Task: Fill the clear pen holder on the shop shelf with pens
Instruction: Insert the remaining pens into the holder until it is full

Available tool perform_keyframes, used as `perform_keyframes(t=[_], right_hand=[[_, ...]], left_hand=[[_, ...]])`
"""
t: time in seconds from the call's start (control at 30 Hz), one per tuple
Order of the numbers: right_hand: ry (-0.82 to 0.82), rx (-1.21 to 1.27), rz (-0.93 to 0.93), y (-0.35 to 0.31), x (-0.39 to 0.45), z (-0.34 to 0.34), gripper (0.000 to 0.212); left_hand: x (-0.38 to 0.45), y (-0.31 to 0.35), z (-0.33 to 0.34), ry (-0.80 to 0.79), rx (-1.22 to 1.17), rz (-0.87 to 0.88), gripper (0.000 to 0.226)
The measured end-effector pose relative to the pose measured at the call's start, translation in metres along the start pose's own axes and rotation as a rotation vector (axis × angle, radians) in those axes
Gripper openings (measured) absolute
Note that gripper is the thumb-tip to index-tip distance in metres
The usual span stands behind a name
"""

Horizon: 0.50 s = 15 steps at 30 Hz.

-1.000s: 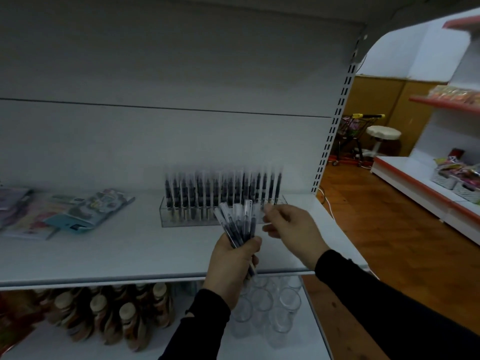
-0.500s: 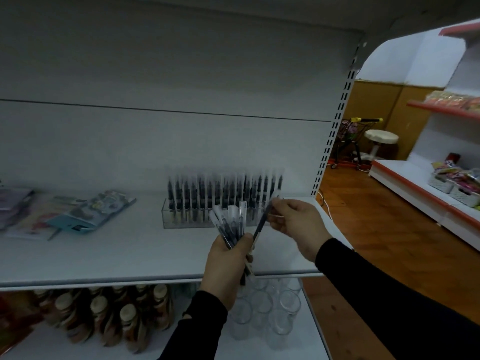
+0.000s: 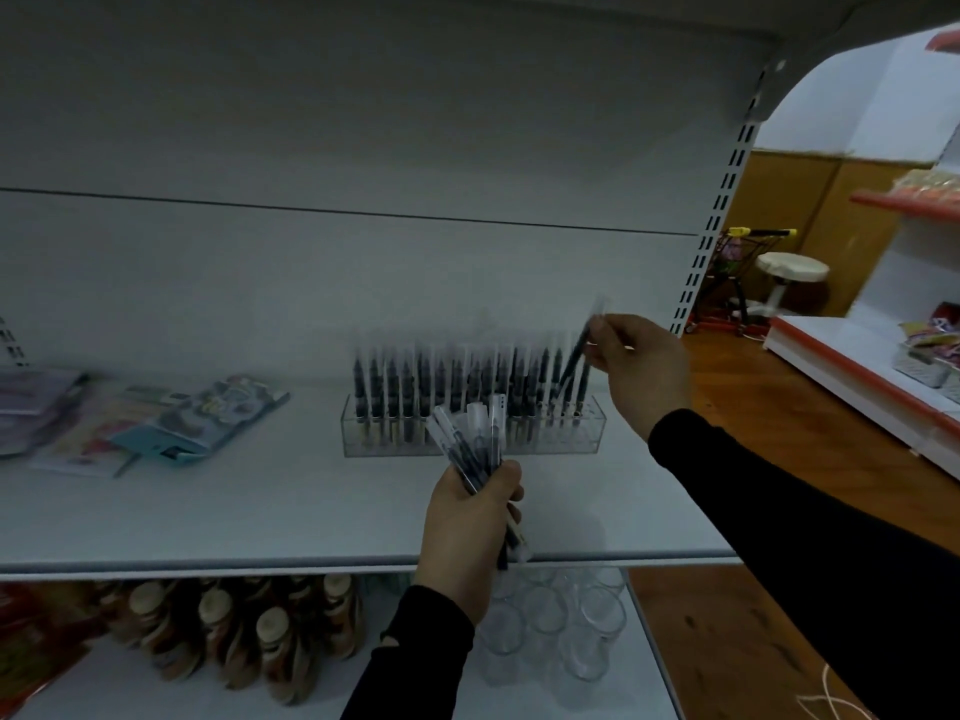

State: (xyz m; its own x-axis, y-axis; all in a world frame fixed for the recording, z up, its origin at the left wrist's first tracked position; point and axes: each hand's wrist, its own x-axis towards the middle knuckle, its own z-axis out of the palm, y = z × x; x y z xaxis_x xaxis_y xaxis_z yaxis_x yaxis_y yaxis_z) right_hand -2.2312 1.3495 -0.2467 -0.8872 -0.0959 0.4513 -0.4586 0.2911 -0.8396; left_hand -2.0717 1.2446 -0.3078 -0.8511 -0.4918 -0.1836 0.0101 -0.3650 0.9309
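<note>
A clear pen holder (image 3: 582, 439) stands on the white shelf (image 3: 260, 511), with several dark pens upright in it across most of its length. My left hand (image 3: 467, 532) grips a bundle of pens (image 3: 470, 444) in front of the holder, their clear caps fanned upward. My right hand (image 3: 641, 363) pinches a single pen (image 3: 574, 363) by its upper end. That pen is tilted, its lower tip down among the slots at the holder's right end.
Flat stationery packs (image 3: 171, 423) lie on the shelf's left side. Below, bottles (image 3: 270, 641) and clear glasses (image 3: 556, 626) stand on the lower shelf. A slotted upright (image 3: 722, 215) bounds the shelf at right. Beyond lie wooden floor, a stool (image 3: 789, 272) and another shelving unit.
My right hand pulled one pen out of the bundle and carried it up and right to the holder's right end. My left hand stayed in front of the holder with the bundle.
</note>
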Motion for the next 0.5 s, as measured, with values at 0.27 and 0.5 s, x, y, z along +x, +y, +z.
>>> perform_keyframes(t=[0.27,0.5], right_hand=[[-0.055,-0.131,-0.074,0.007,0.002,0.019,0.027],[-0.127,-0.244,-0.054,0.023,-0.005,0.030,0.027]], left_hand=[[0.003,0.002,-0.001,-0.005,-0.010,0.001,0.011],[0.007,0.001,-0.003,0.015,0.019,-0.015,0.015]])
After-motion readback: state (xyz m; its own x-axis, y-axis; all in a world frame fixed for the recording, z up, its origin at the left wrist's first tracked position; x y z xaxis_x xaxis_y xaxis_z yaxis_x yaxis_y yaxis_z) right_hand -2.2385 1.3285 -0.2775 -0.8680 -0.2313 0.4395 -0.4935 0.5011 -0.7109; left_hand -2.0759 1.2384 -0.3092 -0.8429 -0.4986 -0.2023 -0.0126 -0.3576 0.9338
